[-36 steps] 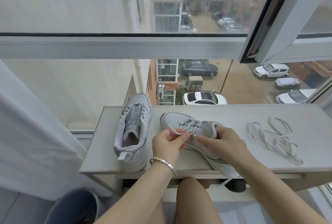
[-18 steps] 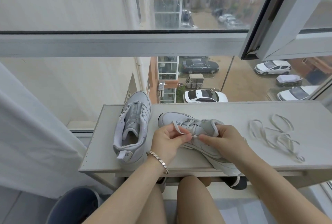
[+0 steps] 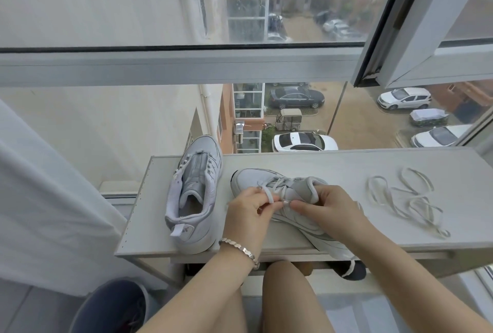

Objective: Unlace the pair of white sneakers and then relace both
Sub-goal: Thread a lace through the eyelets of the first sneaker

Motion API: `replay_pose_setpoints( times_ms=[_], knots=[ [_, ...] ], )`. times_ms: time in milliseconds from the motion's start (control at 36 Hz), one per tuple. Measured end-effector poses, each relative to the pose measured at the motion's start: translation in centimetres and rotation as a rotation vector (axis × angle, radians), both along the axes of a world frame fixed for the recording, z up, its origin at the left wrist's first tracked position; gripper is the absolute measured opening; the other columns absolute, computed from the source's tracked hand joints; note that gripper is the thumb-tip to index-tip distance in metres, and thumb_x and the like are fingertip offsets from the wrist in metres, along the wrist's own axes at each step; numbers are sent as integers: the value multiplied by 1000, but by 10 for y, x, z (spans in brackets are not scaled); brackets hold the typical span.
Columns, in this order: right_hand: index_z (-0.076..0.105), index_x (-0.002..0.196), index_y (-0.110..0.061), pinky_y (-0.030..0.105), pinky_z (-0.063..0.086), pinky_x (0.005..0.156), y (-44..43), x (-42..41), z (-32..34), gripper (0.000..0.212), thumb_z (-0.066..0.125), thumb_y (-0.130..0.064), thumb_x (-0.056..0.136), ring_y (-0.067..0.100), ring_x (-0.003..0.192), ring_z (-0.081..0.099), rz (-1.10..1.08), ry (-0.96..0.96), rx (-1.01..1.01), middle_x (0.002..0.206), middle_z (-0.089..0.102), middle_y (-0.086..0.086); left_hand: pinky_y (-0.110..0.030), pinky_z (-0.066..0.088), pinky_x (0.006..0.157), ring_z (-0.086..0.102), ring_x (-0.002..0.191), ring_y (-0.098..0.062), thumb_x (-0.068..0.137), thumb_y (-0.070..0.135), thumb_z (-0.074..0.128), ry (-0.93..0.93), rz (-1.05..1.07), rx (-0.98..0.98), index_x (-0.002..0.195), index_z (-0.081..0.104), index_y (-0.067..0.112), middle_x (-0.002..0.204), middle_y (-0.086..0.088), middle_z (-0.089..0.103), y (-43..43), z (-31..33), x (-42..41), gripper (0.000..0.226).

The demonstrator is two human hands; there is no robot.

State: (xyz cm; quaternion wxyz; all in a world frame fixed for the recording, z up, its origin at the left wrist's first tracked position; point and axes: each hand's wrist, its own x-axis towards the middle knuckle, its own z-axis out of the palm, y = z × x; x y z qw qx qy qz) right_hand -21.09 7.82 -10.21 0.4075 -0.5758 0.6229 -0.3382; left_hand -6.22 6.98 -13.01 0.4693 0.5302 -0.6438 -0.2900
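Behind the glass of a window lies a wet yard with parked cars; right under the window stands a pale tabletop (image 3: 333,164). At its left end the unlaced sneaker (image 3: 194,194) stands on its sole, toe at the far edge and heel at the near edge. The second sneaker (image 3: 266,179) lies slantwise in the middle, its toe toward the far left and its heel past the near edge. My left grip (image 3: 248,210), with a bracelet (image 3: 240,248) on the wrist, is clamped on a loop of the lace (image 3: 269,195) just above the eyelets. My right grip (image 3: 328,207) is clamped on the second sneaker, fingers curled over its collar and thumb against its side. The loose lace (image 3: 405,199) lies tangled near the right end, well apart from both sneakers. A bucket (image 3: 112,306) stands on the floor below the left corner, beside a white curtain (image 3: 40,199).
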Motion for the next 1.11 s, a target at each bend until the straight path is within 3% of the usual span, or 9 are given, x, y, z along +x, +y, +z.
replay_pose_setpoints(
  times_ms=[56,194,444,556,611,722,833,972,1111],
  knots=[
    [68,66,-11,10,29,44,1,0,-1,17,68,-17,81,0,43,36,0,9,-9,48,46,-8,3,37,68,55,72,16,76,-2,72,-47,-27,-15,86,75,5,81,7,60,2,-1,1,12],
    [68,68,-9,15,32,48,2,1,0,15,68,-16,82,6,51,41,5,-8,-13,55,51,-1,1,37,70,54,73,-5,81,-1,67,-167,-11,-86,88,74,2,86,-7,66,4,0,0,10],
    [68,71,-6,23,33,54,3,1,0,16,67,-17,82,11,58,42,16,-11,-13,60,51,5,-29,45,58,53,64,-17,76,11,63,-207,55,-174,64,66,-3,64,-13,63,10,-4,-6,19],
    [69,67,-10,15,29,46,3,0,0,16,69,-19,81,5,49,36,23,-20,-12,52,46,-3,-13,49,62,59,69,-9,71,7,69,-137,28,-200,70,73,5,70,-3,69,12,-5,-3,4],
    [70,71,-8,15,29,47,4,-1,0,15,69,-19,81,5,50,35,37,-26,-12,54,47,0,-5,47,65,59,72,-4,69,2,76,-83,-13,-158,78,75,8,78,6,67,12,-6,-2,11],
    [69,81,-1,19,38,60,4,-2,7,11,69,-12,80,6,63,48,118,-31,35,66,58,9,-11,49,61,56,79,-3,69,10,80,-103,-79,-65,75,71,4,78,15,57,7,-1,-2,12],
    [70,86,-8,34,52,72,4,-14,20,11,72,-10,75,11,70,60,225,78,100,79,72,11,-11,42,61,52,74,-6,72,18,78,-186,-139,-57,77,71,8,79,4,59,1,6,0,13],
    [60,80,-23,20,48,49,6,-23,21,31,79,-7,63,3,50,59,55,124,61,64,70,-5,-17,41,57,52,62,-8,72,26,78,-218,-71,-77,72,60,17,73,6,63,0,11,-2,20],
    [51,78,-18,22,48,48,10,-20,17,37,82,-9,60,4,46,56,-17,58,31,63,71,-3,-17,41,40,60,47,-11,60,22,86,-479,-13,-357,98,45,23,61,10,65,2,17,-3,56]
  ],
)
